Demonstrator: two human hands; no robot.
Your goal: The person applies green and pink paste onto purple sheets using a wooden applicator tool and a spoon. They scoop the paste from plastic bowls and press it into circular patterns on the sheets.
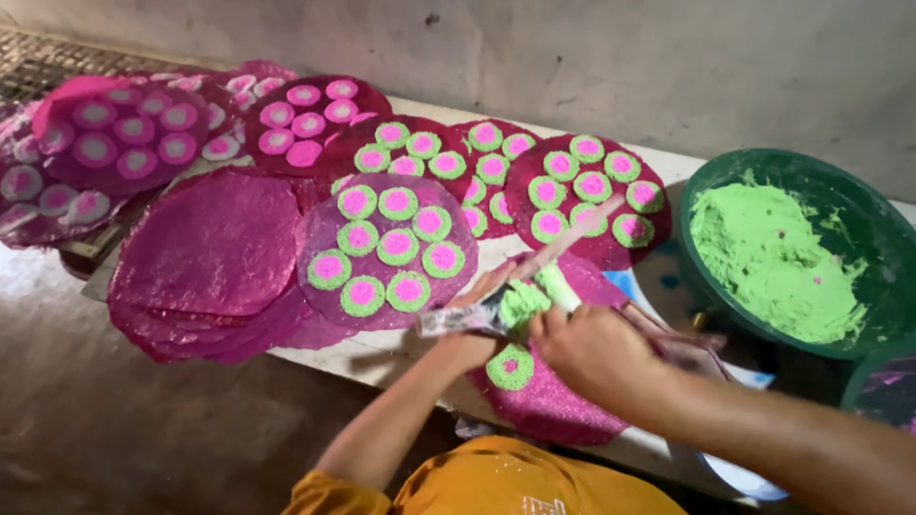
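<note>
Left hand (474, 310) is gripping a flat scraper (458, 321) loaded with a lump of green paste (523, 302), fingers closed around it. Right hand (584, 348) is grasping a thin stick (572, 236), fingers clenched on its lower end; the stick is slanting up to the right over the discs. Both hands are working directly above a pink disc (549, 396) lying on the board (382, 351); one green ring (510, 367) with a pink centre is sitting on it, just below the hands. The hands are hiding most of this disc's upper part. Left: a stack (210, 262) of plain pink discs. Behind: finished discs (389, 250) carrying green-pink rings. Right: a green bowl (840, 186) holding more green paste, near the right forearm.
</note>
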